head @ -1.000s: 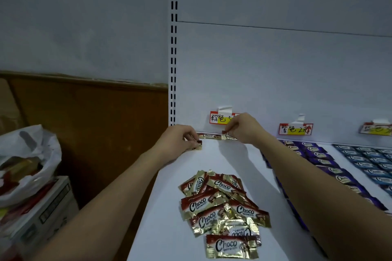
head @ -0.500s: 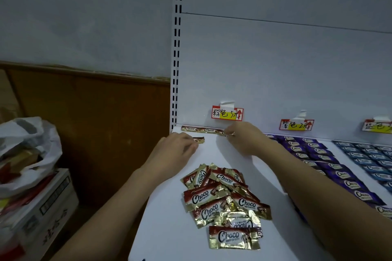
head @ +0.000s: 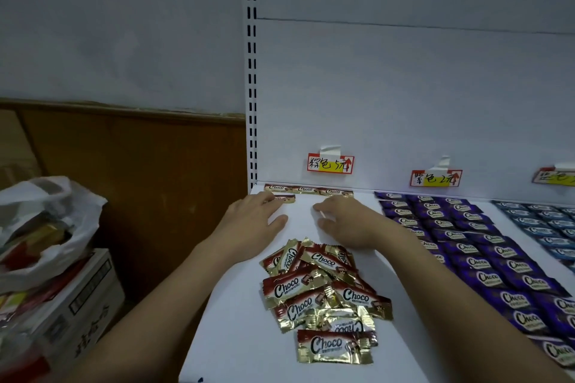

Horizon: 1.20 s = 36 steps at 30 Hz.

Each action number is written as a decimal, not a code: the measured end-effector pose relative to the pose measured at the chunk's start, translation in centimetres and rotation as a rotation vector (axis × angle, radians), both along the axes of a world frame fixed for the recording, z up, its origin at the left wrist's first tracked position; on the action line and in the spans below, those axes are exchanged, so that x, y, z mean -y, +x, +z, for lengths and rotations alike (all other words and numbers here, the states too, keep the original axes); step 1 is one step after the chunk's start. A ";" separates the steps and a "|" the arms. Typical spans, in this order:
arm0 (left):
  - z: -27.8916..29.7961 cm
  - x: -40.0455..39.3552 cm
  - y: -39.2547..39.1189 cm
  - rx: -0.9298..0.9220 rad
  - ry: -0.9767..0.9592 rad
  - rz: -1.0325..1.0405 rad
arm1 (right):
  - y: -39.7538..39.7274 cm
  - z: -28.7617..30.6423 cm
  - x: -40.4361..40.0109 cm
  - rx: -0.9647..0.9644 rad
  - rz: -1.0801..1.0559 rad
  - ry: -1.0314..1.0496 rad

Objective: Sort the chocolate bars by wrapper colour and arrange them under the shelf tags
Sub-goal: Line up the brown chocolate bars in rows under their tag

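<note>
A loose pile of brown-and-gold Choco bars lies on the white shelf. Three brown bars form a row at the back under the brown tag. One more brown bar lies just in front of that row, at the fingertips of my left hand. My left hand lies flat, fingers spread, holding nothing. My right hand hovers over the bare shelf, fingers loosely bent, empty. Purple bars fill rows under the purple tag. Blue bars sit farther right.
A slotted shelf upright stands at the shelf's back left corner. Left of the shelf, a white plastic bag with packets rests on a cardboard box against a brown wall panel. A third tag is cut off at the right edge.
Both hands have let go of the bars at the back row and drawn back toward me. The row under the brown tag is uncovered; the camera has tilted down.
</note>
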<state>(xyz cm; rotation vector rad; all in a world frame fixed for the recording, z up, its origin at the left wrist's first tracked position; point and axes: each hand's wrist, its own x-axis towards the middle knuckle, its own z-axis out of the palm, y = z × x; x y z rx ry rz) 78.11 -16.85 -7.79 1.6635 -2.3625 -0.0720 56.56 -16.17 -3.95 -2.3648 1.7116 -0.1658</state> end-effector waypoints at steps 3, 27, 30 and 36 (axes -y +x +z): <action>0.0 0.1 0.0 0.014 0.047 0.019 | 0.1 -0.3 -0.4 -0.023 -0.001 -0.007; 2.3 -3.5 -0.4 -0.475 -0.082 -0.092 | -0.9 4.3 -3.5 0.434 0.163 0.063; 3.6 -4.8 -0.6 -0.555 0.063 -0.206 | -0.9 5.2 -4.6 0.315 0.246 0.263; 4.5 -5.4 -1.7 -0.496 0.298 -0.191 | -0.7 4.7 -4.6 0.231 0.215 0.353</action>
